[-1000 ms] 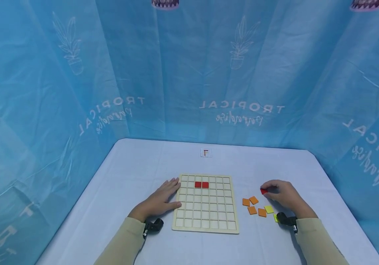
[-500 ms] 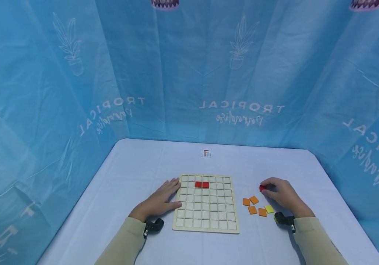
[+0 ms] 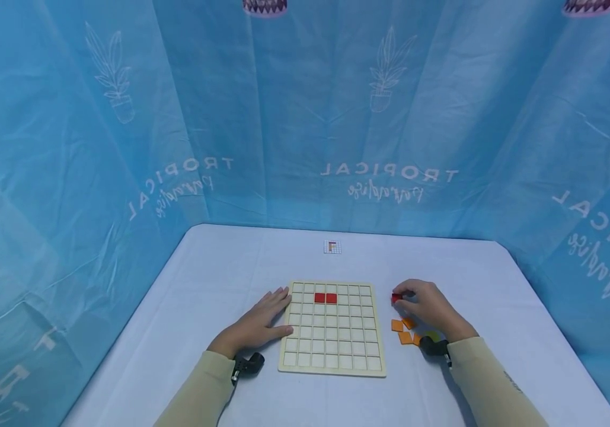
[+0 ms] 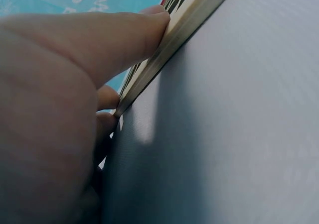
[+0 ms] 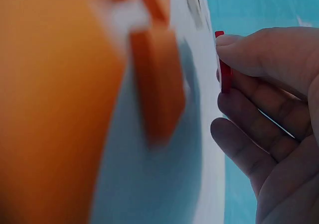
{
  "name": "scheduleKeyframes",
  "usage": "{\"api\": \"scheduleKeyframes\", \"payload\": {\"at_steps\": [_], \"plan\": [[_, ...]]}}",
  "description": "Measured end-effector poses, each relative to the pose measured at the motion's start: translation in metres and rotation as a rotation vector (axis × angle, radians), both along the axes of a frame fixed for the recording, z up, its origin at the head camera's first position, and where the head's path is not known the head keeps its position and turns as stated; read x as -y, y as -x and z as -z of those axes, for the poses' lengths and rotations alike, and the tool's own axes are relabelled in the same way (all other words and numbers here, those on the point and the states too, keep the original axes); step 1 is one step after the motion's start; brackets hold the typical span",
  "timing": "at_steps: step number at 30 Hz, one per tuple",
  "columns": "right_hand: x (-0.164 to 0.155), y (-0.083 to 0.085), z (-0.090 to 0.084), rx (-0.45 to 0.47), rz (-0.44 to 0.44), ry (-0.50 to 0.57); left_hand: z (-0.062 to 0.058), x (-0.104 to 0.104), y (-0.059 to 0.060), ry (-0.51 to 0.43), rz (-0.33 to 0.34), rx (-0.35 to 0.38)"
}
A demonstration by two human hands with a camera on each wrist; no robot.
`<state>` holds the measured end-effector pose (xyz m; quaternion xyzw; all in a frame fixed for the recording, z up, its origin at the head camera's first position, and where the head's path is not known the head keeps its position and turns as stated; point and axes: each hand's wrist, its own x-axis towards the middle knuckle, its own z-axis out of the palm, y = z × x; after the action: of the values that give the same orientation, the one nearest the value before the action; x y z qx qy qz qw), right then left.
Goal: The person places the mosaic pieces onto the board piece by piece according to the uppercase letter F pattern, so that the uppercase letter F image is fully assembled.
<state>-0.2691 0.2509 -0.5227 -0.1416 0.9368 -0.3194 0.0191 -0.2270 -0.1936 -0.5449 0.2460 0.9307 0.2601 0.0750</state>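
Right hand: the right hand (image 3: pixel 427 305) is raised just off the table (image 3: pixel 219 279), to the right of the board (image 3: pixel 331 347); thumb and fingertips (image 5: pixel 239 47) pinch a red tile (image 3: pixel 396 298).
Red tile: held on edge between the fingertips, clear of the table, near the board's right edge and level with its upper rows; the right wrist view shows it as a thin red strip (image 5: pixel 223 64) under the thumb.
Left hand: the left hand (image 3: pixel 259 323) lies flat on the table, fingers spread and straight, touching the board's left edge; the left wrist view shows the thumb (image 4: pixel 114 40) pressed against the board's side (image 4: pixel 164 55).
Board: a pale wooden grid, flat at the table's centre; two placed tiles (image 3: pixel 325 298), both red, sit side by side in the second row from the far edge.
Loose tiles: orange tiles (image 3: pixel 401 329) lie on the table just below the right hand; a yellow one is partly hidden by the wrist.
Card: a small card (image 3: pixel 332 247) lies beyond the board.
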Motion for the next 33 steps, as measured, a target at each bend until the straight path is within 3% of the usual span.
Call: {"api": "scheduleKeyframes", "payload": {"at_steps": [20, 33], "plan": [[0.097, 0.013, -0.005, -0.088, -0.257, 0.007, 0.000, 0.001, 0.000, -0.017, 0.020, 0.006], [0.124, 0.012, -0.007, -0.064, -0.229, -0.056, 0.001, 0.002, 0.000, -0.023, 0.005, 0.005]]}}
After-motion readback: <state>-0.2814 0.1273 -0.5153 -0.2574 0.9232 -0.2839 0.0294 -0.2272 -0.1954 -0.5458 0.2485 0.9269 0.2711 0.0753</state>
